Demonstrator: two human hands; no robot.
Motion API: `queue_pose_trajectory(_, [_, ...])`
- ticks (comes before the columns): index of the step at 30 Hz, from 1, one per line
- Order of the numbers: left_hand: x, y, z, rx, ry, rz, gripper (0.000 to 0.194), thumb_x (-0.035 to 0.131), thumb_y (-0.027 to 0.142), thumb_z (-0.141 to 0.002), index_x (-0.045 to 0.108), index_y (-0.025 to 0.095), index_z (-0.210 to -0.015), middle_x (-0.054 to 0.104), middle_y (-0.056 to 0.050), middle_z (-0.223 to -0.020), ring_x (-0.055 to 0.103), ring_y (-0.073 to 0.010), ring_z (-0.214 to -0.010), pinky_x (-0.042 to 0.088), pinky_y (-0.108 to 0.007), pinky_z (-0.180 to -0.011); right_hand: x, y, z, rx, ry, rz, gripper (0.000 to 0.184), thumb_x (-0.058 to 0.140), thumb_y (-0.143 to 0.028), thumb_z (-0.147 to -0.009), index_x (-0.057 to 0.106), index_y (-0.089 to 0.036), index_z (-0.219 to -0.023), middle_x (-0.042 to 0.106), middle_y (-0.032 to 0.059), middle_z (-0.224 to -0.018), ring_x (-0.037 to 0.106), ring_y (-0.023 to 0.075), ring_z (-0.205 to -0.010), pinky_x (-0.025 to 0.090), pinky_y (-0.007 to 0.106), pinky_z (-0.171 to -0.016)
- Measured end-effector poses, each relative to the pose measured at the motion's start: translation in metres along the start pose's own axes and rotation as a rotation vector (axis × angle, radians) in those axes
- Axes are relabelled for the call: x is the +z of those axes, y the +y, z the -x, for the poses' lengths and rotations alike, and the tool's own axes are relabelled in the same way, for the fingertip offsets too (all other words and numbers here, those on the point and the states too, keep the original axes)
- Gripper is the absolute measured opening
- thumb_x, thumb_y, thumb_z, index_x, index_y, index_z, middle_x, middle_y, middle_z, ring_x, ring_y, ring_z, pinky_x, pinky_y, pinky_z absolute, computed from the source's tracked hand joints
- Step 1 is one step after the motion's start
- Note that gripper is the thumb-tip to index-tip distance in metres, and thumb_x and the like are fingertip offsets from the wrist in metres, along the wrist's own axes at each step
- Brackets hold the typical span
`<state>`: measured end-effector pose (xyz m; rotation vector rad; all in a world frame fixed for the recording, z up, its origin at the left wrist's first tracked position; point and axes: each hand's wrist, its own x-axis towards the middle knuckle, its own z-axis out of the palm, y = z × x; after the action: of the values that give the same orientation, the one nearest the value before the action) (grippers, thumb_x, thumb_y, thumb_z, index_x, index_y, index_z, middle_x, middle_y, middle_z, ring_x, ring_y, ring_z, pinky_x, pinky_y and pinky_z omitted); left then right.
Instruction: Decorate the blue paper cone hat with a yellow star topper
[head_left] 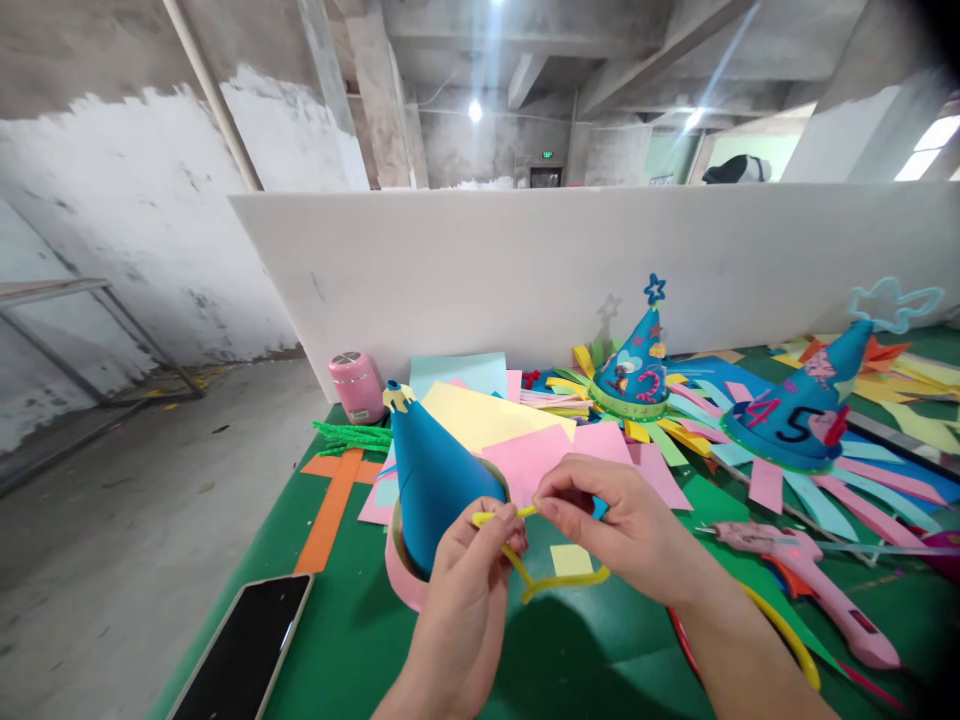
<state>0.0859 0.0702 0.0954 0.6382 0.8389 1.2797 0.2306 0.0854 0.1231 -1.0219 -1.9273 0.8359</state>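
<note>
A bent yellow pipe cleaner point(562, 581) is held between my two hands above the green table. My left hand point(480, 565) pinches it near one end, thumb against the fingers. Fingertips of my right hand point(600, 505) pinch the same pipe cleaner a little to the right, and its lower part hangs in an angled shape. Just behind my left hand leans a blue paper cone hat point(435, 480) with a pink band point(401, 565) round its base and a pale yellow top. My left hand hides part of that hat's lower right side.
Pink and yellow paper sheets point(525, 455) lie behind my hands. Two decorated blue hats point(634, 365) stand to the right, near a pink glue gun point(814, 580). At left are a phone point(244, 650), green pipe cleaners point(349, 437) and a pink canister point(356, 387). A white panel point(480, 270) borders the back.
</note>
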Motion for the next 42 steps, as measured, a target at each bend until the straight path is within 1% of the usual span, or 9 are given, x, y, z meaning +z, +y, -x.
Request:
queue_pose_trajectory(5, [0.002,0.0,0.001,0.055,0.043,-0.035,0.015,0.062,0.024,-0.071,0.053,0.015,-0.06,0.046,0.003,-0.058,0.041,-0.0089,-0.06,0.036,-0.019,-0.057,0.004,-0.001,0.0,-0.023,-0.004,-0.019,0.01,0.05,-0.02,-0.082,0.059,-0.019,-0.079,0.057,-0.0014,-0.073,0.051,0.0114,-0.067,0.04,0.022,-0.059])
queue_pose_trajectory(10, [-0.001,-0.003,0.001,0.099,0.117,-0.118,0.018,0.063,0.027,-0.069,0.053,0.016,-0.06,0.044,0.004,-0.059,0.04,-0.009,-0.06,0.035,-0.019,-0.058,0.001,0.005,0.002,0.067,-0.062,-0.091,0.016,0.054,-0.017,-0.079,0.057,-0.019,-0.094,0.059,0.0011,-0.083,0.053,0.0119,-0.069,0.045,0.022,-0.06])
queue_pose_trajectory(15, [-0.001,-0.007,0.003,0.092,0.085,-0.206,0.019,0.06,0.027,-0.071,0.052,0.017,-0.058,0.042,0.004,-0.056,0.038,-0.01,-0.059,0.033,-0.02,-0.055,-0.001,0.006,0.001,0.074,-0.021,-0.068,0.014,0.05,-0.017,-0.081,0.058,-0.019,-0.092,0.061,0.0034,-0.087,0.057,0.0153,-0.079,0.047,0.026,-0.067])
queue_pose_trajectory(20, [0.0,-0.009,0.003,0.034,0.056,-0.219,0.019,0.06,0.025,-0.069,0.05,0.017,-0.056,0.043,0.003,-0.056,0.039,-0.0109,-0.06,0.034,-0.02,-0.057,0.005,0.007,-0.002,0.029,0.016,-0.159,0.015,0.049,-0.016,-0.081,0.058,-0.019,-0.093,0.061,0.0039,-0.091,0.057,0.0162,-0.085,0.048,0.028,-0.073])
queue_pose_trajectory(25, [0.001,-0.014,0.003,0.009,0.02,-0.212,0.017,0.059,0.021,-0.069,0.048,0.017,-0.057,0.042,0.003,-0.057,0.037,-0.0106,-0.06,0.033,-0.021,-0.057,0.016,0.014,-0.005,0.136,-0.01,-0.377,0.013,0.049,-0.017,-0.081,0.057,-0.019,-0.091,0.058,0.001,-0.085,0.056,0.013,-0.077,0.047,0.024,-0.064])
queue_pose_trajectory(31, [-0.001,-0.011,0.002,0.044,-0.037,-0.278,0.019,0.057,0.022,-0.072,0.047,0.016,-0.057,0.04,0.003,-0.057,0.035,-0.01,-0.058,0.032,-0.021,-0.054,0.031,0.023,-0.01,0.19,-0.026,-0.633,0.01,0.053,-0.023,-0.079,0.056,-0.019,-0.087,0.053,-0.0026,-0.074,0.053,0.0087,-0.057,0.045,0.023,-0.054])
queue_pose_trajectory(33, [-0.002,-0.008,0.001,0.055,-0.032,-0.307,0.02,0.058,0.025,-0.073,0.048,0.016,-0.058,0.04,0.003,-0.057,0.036,-0.0099,-0.058,0.032,-0.02,-0.054,0.033,0.024,-0.012,0.191,0.027,-0.635,0.011,0.055,-0.025,-0.077,0.057,-0.018,-0.086,0.054,-0.0022,-0.074,0.052,0.0089,-0.058,0.044,0.023,-0.055])
queue_pose_trajectory(38, [-0.001,-0.003,-0.001,0.121,0.035,-0.264,0.016,0.062,0.03,-0.07,0.057,0.016,-0.068,0.049,0.001,-0.064,0.043,-0.0109,-0.063,0.037,-0.021,-0.059,0.033,0.024,-0.016,0.202,0.31,-0.58,0.015,0.059,-0.029,-0.075,0.058,-0.019,-0.086,0.052,-0.0025,-0.067,0.049,0.0102,-0.06,0.041,0.022,-0.053])
queue_pose_trajectory(42, [0.0,-0.004,-0.002,0.158,0.088,-0.229,0.017,0.064,0.031,-0.069,0.058,0.016,-0.066,0.051,0.002,-0.062,0.043,-0.0094,-0.062,0.037,-0.018,-0.058,0.034,0.021,-0.015,0.189,0.348,-0.612,0.014,0.06,-0.029,-0.074,0.059,-0.019,-0.084,0.053,-0.0032,-0.066,0.05,0.0098,-0.061,0.042,0.021,-0.054])
